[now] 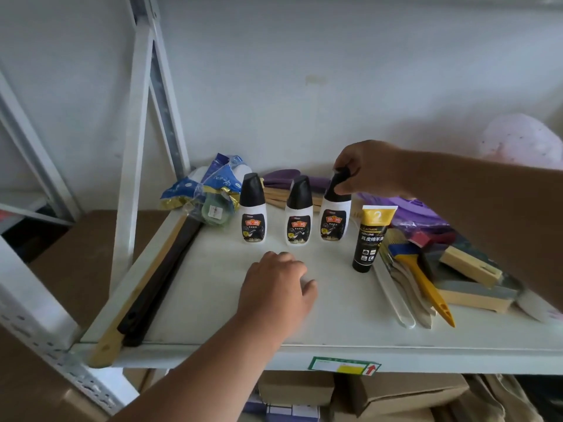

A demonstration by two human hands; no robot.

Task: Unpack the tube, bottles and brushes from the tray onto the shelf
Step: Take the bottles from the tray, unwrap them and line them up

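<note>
On the shelf [213,315], your right hand [370,169] pinches the black cap of the third bottle [335,214], beside the upright tube [370,239]; your left hand [277,284] rests open, holding nothing.

We see three white bottles with black caps standing upright in a row on the white shelf [195,300]: the left bottle [253,208], the middle bottle [298,211] and the right bottle [335,216], whose cap is pinched by fingers. Just right of them the black tube [370,239] stands on its cap, yellow end up. Right of the tube lie the brushes [420,269], handles toward us, one yellow-handled.
</note>
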